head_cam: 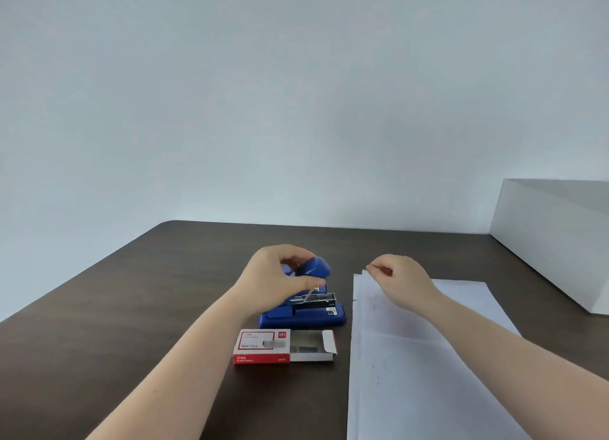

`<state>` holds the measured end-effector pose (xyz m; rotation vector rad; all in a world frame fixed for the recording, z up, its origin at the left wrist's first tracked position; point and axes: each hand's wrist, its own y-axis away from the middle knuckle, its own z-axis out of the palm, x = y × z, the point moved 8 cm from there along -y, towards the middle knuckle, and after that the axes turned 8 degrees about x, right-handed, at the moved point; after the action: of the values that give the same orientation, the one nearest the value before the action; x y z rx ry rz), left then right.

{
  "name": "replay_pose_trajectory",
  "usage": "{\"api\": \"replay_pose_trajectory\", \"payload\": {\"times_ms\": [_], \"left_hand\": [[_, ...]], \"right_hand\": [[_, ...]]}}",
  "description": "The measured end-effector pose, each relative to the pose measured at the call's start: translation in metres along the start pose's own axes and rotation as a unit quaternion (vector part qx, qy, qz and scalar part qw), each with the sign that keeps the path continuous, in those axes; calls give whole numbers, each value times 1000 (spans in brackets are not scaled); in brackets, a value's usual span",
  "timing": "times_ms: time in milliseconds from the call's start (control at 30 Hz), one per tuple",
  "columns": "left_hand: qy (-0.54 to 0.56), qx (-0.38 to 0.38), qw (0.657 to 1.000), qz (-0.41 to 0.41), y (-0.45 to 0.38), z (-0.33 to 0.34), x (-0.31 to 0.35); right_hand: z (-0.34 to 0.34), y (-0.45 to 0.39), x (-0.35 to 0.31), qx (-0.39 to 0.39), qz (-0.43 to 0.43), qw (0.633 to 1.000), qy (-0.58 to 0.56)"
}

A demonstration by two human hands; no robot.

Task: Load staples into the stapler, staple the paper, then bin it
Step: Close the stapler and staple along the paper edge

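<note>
A blue stapler (pixel 306 311) stands on the dark table with its lid swung up and its metal staple channel exposed. My left hand (pixel 275 276) grips the raised blue lid. In front of the stapler lies a red and white staple box (pixel 283 345), slid open with grey staples showing. To the right lies a stack of white paper sheets (pixel 412 357). My right hand (pixel 400 280) pinches the stack's far left corner, lifting it slightly.
The dark brown table (pixel 131 308) ends at a plain pale wall. A large white box (pixel 553 242) stands at the back right, close to the paper's far edge.
</note>
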<state>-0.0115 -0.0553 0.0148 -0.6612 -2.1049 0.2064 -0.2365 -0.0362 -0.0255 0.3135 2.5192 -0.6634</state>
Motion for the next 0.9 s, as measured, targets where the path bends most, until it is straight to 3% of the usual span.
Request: {"api": "replay_pose_trajectory", "payload": {"times_ms": [67,167,267,467,733,900], "left_hand": [[-63,-69,995,22,1,27,3],[-92,-80,992,28,2,40,-1],[-104,-79,991,31,3,41,-7],[-132,-104,985,38,4,43,-16],[-129,-94,987,35,6,42,-17],[-119,-91,988,40,6,44,-13]], "right_hand": [[-2,-4,11,4,-2,997,75],[1,-10,30,-21,23,986,162],[9,-14,46,-63,53,982,172],[12,-16,48,-61,21,982,176],[2,-18,36,6,-16,997,72],[0,-17,16,-17,-41,999,-12]]}}
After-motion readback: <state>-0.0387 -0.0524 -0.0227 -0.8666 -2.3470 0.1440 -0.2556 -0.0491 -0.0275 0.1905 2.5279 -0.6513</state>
